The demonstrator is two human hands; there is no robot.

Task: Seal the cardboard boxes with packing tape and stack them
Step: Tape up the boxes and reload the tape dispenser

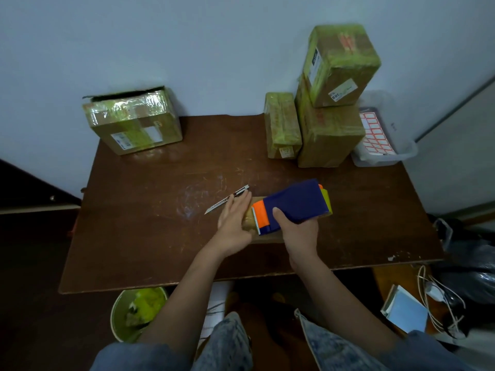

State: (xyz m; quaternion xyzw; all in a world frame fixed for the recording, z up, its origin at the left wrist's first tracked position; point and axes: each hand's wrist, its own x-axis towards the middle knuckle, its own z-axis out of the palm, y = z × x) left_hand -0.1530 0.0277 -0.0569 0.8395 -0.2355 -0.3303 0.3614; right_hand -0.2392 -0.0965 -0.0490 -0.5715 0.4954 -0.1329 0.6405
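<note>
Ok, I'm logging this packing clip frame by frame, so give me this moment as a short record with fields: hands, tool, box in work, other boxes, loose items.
left hand: left hand flat, fingers straight, pressing the end of the small box
right hand: right hand grips the tape dispenser on top of that box
box in work: lies on the table, mostly hidden by the dispenser
other boxes: one taped box back left; three taped boxes back right, one stacked on another
loose items: utility knife beside the left hand; label sheet tray far right
</note>
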